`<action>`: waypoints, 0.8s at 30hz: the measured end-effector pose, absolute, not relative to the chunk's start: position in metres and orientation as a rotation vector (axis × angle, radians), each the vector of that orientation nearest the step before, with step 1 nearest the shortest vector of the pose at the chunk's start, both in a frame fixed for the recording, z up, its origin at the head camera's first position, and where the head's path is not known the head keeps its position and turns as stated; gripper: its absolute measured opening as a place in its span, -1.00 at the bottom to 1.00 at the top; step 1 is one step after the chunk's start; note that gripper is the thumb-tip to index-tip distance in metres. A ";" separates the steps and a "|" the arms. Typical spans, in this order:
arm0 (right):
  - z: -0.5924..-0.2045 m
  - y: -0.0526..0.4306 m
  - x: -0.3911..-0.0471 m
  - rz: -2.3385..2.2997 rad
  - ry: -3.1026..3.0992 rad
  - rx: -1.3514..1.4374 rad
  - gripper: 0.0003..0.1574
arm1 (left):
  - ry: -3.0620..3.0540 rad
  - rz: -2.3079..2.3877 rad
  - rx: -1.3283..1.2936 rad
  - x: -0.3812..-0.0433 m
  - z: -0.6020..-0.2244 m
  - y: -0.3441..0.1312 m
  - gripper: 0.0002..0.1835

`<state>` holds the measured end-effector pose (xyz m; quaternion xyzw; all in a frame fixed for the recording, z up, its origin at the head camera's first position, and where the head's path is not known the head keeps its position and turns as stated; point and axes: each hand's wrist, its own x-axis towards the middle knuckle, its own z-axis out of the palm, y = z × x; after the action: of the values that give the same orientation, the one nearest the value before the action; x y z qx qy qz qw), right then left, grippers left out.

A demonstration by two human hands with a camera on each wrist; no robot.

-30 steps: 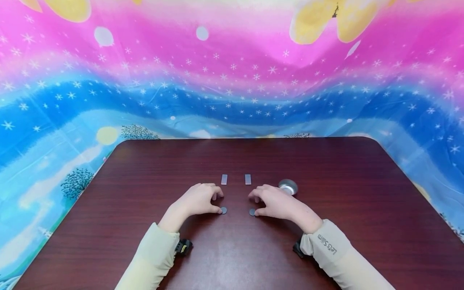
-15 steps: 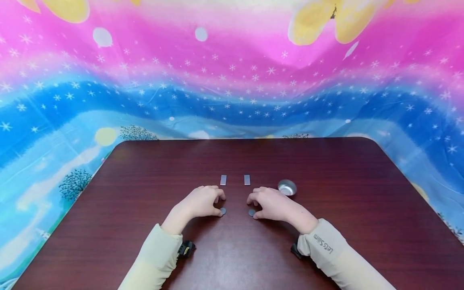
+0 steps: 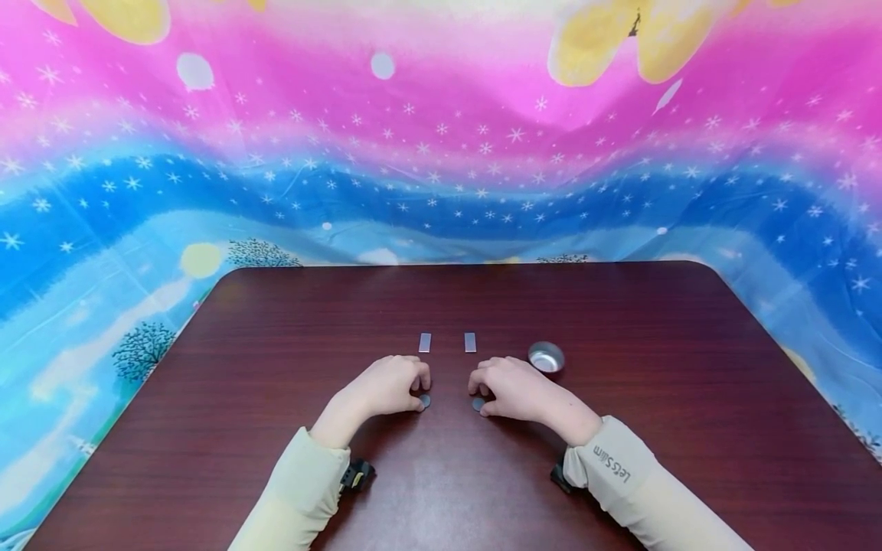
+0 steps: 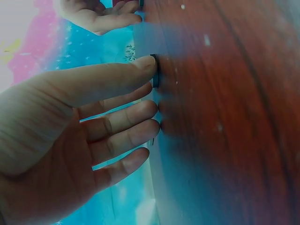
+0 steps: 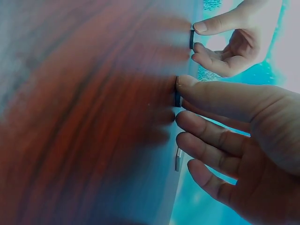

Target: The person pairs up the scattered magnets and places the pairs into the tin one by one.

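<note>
In the head view, my left hand [image 3: 393, 385] is over the table, its thumb and index finger at opposite edges of a small flat grey disc [image 3: 425, 401]. Mirroring it, my right hand [image 3: 510, 389] has thumb and index finger about a second grey disc [image 3: 478, 404]. Both discs lie flat on the wood. The left wrist view shows the thumb on the dark rim of the left disc [image 4: 155, 71], other fingertips touching the table. Similarly, the right thumb meets the edge of the right disc [image 5: 177, 92] in the right wrist view.
Two small silver rectangular pieces, a left one [image 3: 425, 342] and a right one [image 3: 470, 342], lie beyond the hands. A small metal bowl [image 3: 547, 357] stands beside the right hand. The dark red-brown table [image 3: 441, 490] ends at a colourful cloth backdrop [image 3: 441, 153].
Both hands have drawn slightly nearer the body, and their index fingers have closed down toward the discs. The discs, silver pieces and bowl have stayed in place.
</note>
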<state>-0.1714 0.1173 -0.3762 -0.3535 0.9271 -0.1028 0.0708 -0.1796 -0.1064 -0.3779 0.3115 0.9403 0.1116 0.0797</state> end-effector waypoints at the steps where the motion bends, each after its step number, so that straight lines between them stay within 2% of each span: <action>1: -0.376 0.117 -0.172 -0.309 2.789 -1.065 -0.78 | 2.811 0.336 0.937 -0.179 -0.378 -0.106 -0.84; 8: -0.377 0.115 -0.172 -0.298 2.798 -1.081 -0.85 | 2.793 0.355 0.977 -0.180 -0.378 -0.103 -0.87; 24: -0.377 0.107 -0.173 -0.330 2.799 -1.068 -0.86 | 2.761 0.491 0.932 -0.181 -0.380 -0.099 -0.89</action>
<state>-0.1727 0.1068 -0.3773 -0.3536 0.9268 -0.1092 0.0640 -0.1807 -0.0985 -0.3801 0.3139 0.9303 0.1653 0.0934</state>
